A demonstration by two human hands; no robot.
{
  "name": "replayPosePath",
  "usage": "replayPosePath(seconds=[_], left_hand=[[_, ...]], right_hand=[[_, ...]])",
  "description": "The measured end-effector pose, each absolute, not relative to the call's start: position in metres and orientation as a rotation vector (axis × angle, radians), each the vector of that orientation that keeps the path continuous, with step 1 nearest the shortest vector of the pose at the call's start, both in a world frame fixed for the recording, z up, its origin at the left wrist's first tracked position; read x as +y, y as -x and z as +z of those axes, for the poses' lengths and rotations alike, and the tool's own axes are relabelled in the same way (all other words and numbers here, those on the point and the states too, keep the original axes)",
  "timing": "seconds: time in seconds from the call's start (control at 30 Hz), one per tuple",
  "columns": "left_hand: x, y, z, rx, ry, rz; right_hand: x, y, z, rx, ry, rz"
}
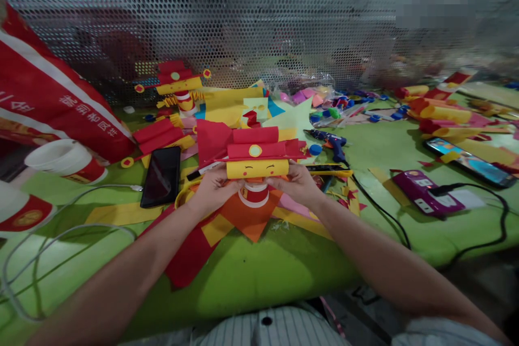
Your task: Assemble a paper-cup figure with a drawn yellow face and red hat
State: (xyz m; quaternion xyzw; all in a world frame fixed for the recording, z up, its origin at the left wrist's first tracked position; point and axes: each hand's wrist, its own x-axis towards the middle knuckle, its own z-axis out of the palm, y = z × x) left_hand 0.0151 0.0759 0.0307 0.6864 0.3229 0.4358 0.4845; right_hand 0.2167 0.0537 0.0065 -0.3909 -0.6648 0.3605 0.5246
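Pinched nearly closed, the fingers of our left hand [211,189] and right hand [300,188] have opposite ends of the smiling yellow paper roll [258,170] under its red paper hat [273,150], probably to hold it level above the red-and-white paper cup [254,196] on our green worktop [247,270].

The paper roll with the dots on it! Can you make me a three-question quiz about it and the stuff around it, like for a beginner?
1. Left hand and right hand hold a yellow roll. What's drawn on it? A) car B) face C) tree
2. True or false: the glue gun lies left of the roll.
3. Fill in: the power strip is ___.

Key: 1. B. 2. False; the glue gun lies right. 3. Purple.
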Motion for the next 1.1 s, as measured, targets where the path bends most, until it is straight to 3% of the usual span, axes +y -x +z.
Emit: replayPosePath(seconds=[0.27,0.67,0.87,1.03,1.1], left_hand=[[0.077,-0.014,0.036,0.817,-1.692,1.082],[0.077,-0.020,0.026,0.755,-1.146,1.209],[0.078,-0.025,0.038,0.788,-0.931,1.223],[0.079,-0.026,0.043,0.825,-0.908,1.210],[0.081,-0.025,0.042,0.828,-0.885,1.207]], right_hand=[[0.053,-0.215,0.006,-1.574,0.833,0.982],[0.055,-0.220,0.011,-1.262,0.841,0.917],[0.059,-0.256,0.042,-0.947,1.061,0.735],[0.059,-0.307,0.056,-1.074,1.365,1.075],[0.062,-0.320,0.051,-1.038,1.542,0.878]])
